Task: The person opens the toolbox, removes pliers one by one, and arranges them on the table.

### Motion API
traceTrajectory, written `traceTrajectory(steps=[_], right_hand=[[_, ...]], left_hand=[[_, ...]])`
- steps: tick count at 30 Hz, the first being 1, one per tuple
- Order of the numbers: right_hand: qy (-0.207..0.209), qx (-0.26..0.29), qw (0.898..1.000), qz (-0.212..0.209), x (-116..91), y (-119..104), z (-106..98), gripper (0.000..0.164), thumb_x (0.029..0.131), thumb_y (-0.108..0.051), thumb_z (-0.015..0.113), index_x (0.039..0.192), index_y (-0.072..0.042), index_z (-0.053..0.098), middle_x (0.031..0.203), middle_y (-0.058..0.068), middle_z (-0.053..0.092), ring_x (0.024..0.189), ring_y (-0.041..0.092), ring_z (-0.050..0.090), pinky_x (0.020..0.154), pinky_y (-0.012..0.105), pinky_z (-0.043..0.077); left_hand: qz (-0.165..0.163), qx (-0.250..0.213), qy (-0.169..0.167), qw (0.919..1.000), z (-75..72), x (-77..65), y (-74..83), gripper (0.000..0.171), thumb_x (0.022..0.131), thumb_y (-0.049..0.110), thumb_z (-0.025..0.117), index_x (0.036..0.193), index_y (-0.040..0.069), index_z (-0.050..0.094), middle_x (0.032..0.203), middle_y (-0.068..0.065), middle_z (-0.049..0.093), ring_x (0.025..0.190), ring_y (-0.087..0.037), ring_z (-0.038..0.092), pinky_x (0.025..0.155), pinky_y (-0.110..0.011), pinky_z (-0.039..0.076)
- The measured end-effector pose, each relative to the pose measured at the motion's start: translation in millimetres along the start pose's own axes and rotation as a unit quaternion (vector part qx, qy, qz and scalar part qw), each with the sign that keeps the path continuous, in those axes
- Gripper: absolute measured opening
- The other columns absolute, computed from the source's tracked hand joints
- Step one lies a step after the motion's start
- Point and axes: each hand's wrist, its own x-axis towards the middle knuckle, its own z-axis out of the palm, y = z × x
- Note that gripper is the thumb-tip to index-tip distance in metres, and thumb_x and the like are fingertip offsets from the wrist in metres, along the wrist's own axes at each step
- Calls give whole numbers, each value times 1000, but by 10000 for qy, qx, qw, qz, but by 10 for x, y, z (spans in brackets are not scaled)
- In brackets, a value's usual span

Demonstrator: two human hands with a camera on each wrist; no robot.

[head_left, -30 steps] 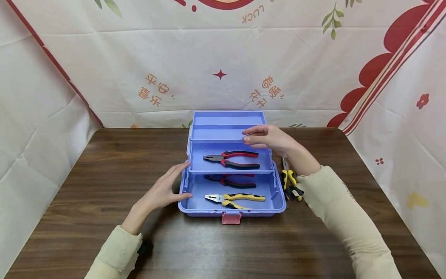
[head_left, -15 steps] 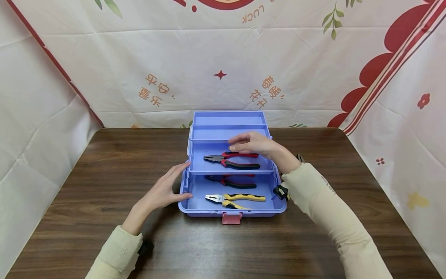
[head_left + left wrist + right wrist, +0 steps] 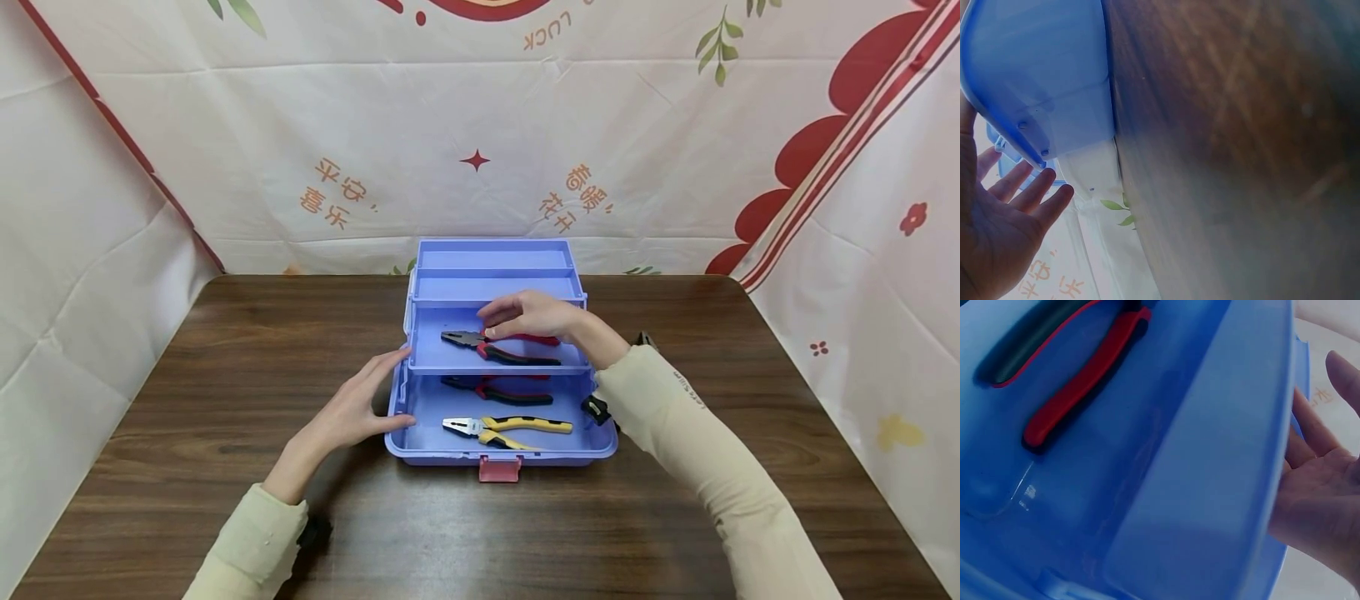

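Observation:
In the head view, a blue toolbox stands with its stepped trays raised. Combination pliers with red and black handles lie in the lower tray. My right hand is over them, thumb tip right at their joint, fingers apart from the thumb. Red-black pliers, partly hidden by the tray, and yellow-black pliers lie in the bottom. My left hand is at the box's left side, its thumb over the rim and fingertips at the tray edge; the left wrist view shows the fingers spread.
A pink latch hangs at the box's front. Right of the box, a dark metal tool tip shows beyond the right sleeve, which covers that side. A printed cloth stands behind the wooden table.
My right hand has moved left and down from above the tray's right end to the red-black pliers. The sleeve now hides the yellow-handled pliers beside the box. My left hand stays put.

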Motion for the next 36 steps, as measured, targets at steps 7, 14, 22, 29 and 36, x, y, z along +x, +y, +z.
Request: traceTrajectory(steps=[7, 14, 22, 29, 36], right_hand=[[-53, -446, 9990, -9, 75, 25, 45, 47, 80, -13, 65, 122, 0, 50, 114, 10, 55, 104, 20, 49, 91, 35, 35], [-45, -950, 9955, 3, 86, -21, 117, 49, 75, -9, 70, 119, 2, 50, 112, 10, 54, 102, 20, 49, 86, 33, 39], [-235, -1338, 9907, -31, 104, -38, 170, 50, 73, -9, 71, 118, 0, 51, 112, 9, 52, 99, 21, 47, 86, 32, 39], [-619, -1413, 9880, -65, 137, -43, 155, 49, 74, -9, 70, 119, -3, 52, 102, 8, 51, 88, 19, 45, 76, 28, 39], [-902, -1251, 9879, -176, 167, -51, 154, 42, 76, -5, 68, 116, -1, 55, 93, 7, 49, 80, 17, 40, 67, 25, 36]], left_hand=[[9, 19, 14, 10000, 3, 3, -8, 87, 71, 42, 71, 139, 14, 26, 135, -8, 32, 118, -23, 36, 90, -45, 34], [45, 9, 23, 10000, 0, -1, 8, 87, 71, 43, 70, 139, 13, 26, 135, -8, 32, 118, -23, 35, 89, -46, 34], [-5, 23, 15, 10000, 5, -6, 5, 86, 72, 46, 68, 139, 14, 26, 135, -6, 33, 118, -21, 36, 90, -44, 34], [-9, -46, 23, 10000, 14, -8, 8, 86, 71, 46, 69, 139, 14, 26, 135, -6, 33, 118, -21, 35, 90, -45, 34], [-5, 3, -1, 10000, 2, -4, 10, 86, 71, 44, 70, 139, 13, 26, 135, -8, 32, 118, -24, 35, 89, -47, 34]])
